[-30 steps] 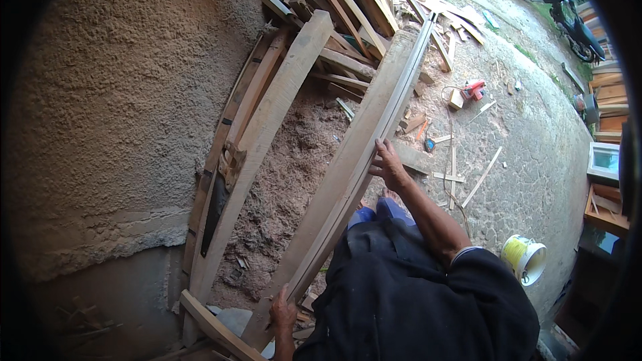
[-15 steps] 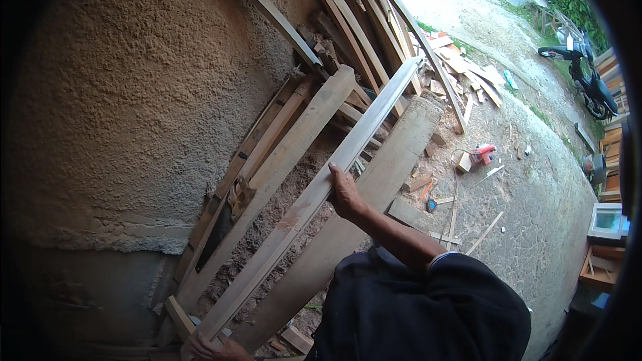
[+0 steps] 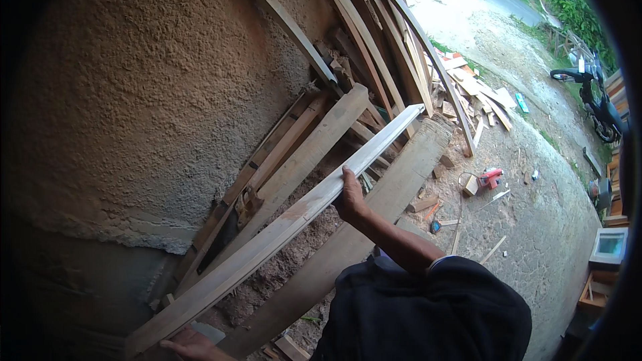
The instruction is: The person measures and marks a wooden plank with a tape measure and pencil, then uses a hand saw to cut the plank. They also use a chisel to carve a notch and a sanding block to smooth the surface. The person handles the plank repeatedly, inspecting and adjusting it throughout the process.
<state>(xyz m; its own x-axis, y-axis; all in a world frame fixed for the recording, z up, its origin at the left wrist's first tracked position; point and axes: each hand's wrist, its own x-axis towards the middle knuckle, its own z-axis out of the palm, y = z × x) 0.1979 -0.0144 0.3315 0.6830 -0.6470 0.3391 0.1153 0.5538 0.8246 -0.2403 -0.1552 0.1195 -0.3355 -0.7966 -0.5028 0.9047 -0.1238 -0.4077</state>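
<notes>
Across the middle of the scene, we are holding a long pale wooden strip (image 3: 294, 217) slantwise, its near end pointing left toward the rough wall (image 3: 154, 107) and its far end reaching the leaning timbers. Our right hand (image 3: 349, 200) is gripping the right edge at mid-length, forearm coming up from the near right, one digit showing at the edge; the other fingers are hiding below. Our left hand (image 3: 190, 345) is supporting the near end from beneath; we cannot tell whether its fingers are spread or pressed together. Compared with a second ago, when the strip was lying along the wide board's (image 3: 394, 187) right edge, it is now sitting left of that board, and our left hand is resting farther left.
</notes>
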